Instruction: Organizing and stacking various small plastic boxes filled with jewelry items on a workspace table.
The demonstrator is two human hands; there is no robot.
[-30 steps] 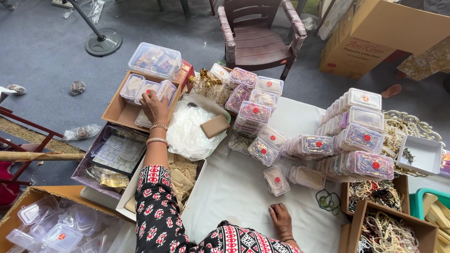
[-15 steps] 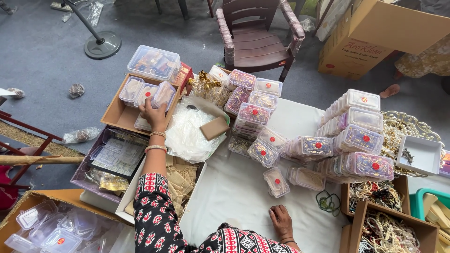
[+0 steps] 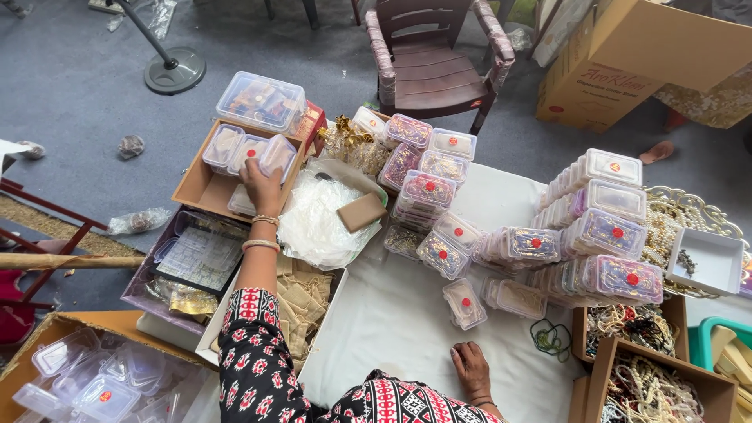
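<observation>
My left hand [image 3: 262,184] reaches forward into a shallow cardboard box [image 3: 205,186] and grips a small clear plastic container [image 3: 276,155]. That container stands upright in a row beside two others [image 3: 235,147]. My right hand [image 3: 472,368] lies flat on the white cloth [image 3: 407,313] near the bottom edge, fingers apart, holding nothing. The nearest things to it are two loose lidded containers with red stickers [image 3: 464,303].
Stacks of filled clear containers [image 3: 603,235] stand right of centre, with more [image 3: 427,168] behind. A crumpled plastic bag [image 3: 321,219], a box of cloth pouches [image 3: 301,301], empty containers [image 3: 86,376], boxes of beads [image 3: 650,384], a brown chair [image 3: 431,59] and a fan base [image 3: 174,74] surround them.
My left hand has moved a container forward into the cardboard box, where it now stands in the row. My right hand has stayed on the cloth.
</observation>
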